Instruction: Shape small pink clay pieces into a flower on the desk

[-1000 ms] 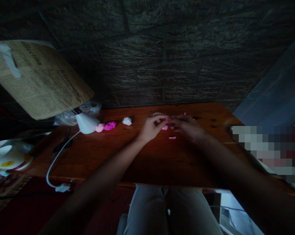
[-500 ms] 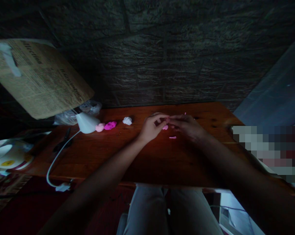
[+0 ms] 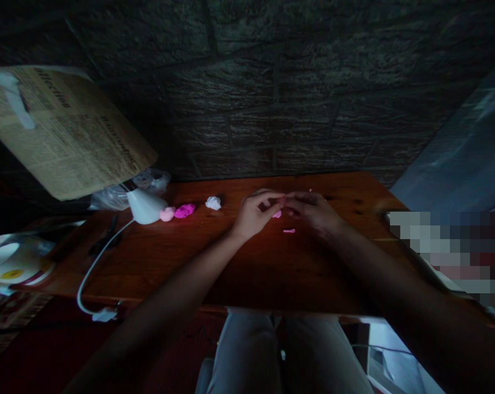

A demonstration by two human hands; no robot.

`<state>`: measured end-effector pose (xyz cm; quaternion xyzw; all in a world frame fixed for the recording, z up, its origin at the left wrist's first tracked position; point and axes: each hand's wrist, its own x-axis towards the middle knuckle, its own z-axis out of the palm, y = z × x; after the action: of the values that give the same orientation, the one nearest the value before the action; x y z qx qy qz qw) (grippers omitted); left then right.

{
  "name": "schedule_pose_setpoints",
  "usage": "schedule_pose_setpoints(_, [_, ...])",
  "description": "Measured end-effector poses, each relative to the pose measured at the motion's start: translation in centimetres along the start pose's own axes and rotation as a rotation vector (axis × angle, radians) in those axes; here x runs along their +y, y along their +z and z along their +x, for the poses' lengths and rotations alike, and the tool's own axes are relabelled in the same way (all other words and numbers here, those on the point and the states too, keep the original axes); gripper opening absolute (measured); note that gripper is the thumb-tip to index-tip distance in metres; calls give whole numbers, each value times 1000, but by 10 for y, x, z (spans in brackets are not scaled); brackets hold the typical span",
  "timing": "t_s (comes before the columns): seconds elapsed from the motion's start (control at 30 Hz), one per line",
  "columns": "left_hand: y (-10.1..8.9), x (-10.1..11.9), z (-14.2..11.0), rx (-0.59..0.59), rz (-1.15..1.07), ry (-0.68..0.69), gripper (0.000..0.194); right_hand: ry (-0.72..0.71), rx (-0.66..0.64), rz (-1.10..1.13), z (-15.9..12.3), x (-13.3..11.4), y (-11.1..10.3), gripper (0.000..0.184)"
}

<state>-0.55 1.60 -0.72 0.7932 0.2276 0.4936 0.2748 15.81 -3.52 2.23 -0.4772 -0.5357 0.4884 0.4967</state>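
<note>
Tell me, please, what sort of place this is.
Probably a room in a home: a wooden table stands against a block-patterned wall, with a shaded lamp on it and a fringed rug below.

Head camera above lap (image 3: pixel 247 350), facing forward and down over hands (image 3: pixel 253 213), toward wall (image 3: pixel 247 87).

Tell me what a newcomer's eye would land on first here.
Probably the newspaper-print lampshade at upper left, pale against the dark wall. Next, the left hand and right hand, fingertips close together above the wooden table, a small pink lump showing beneath them. Left of them, the vivid magenta lump stands out between a pale pink lump and a white lump.
</note>
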Motion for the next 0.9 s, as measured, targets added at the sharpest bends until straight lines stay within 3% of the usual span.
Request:
schedule_pose_setpoints(0.17, [0,0,1,10,-18,27,15,-14,-13,17,0,0,2,33])
schedule_pose_setpoints(0.5, [0,-7,2,24,-71,-138,11,83,42,53,1,5,0,24])
schedule_pose_setpoints(0.9, [0,-9,1,6,-81,-152,12,122,44,71,0,3,1,25])
